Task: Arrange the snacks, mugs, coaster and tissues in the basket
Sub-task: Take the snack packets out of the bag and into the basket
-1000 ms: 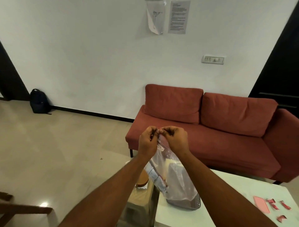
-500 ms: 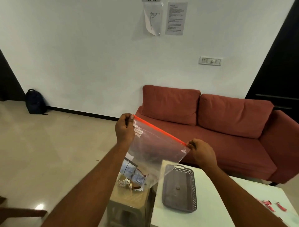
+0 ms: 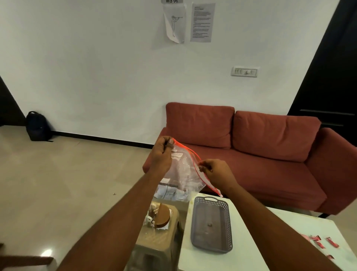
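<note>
Before the red sofa [image 3: 251, 164], left hand [image 3: 161, 154] and right hand [image 3: 214, 171] have drawn closer, fingers [image 3: 170, 141] pinching open the plastic bag [image 3: 181, 174]; the basket [image 3: 201, 238] waits.

A red two-seat sofa [image 3: 251, 154] stands against the white wall [image 3: 96, 67]. Two paper sheets [image 3: 202, 22] hang high on that wall under a label reading "WS 06" [image 3: 172, 1], and a switch plate [image 3: 244, 72] sits above the sofa's right cushion. A black backpack [image 3: 37, 125] leans on the wall at far left, on the beige floor [image 3: 67, 183]. A dark door [image 3: 332, 77] fills the right edge. In front of the sofa is a white table [image 3: 202, 261], with a brown plastic stool [image 3: 158, 241] just beside its left edge.
</note>
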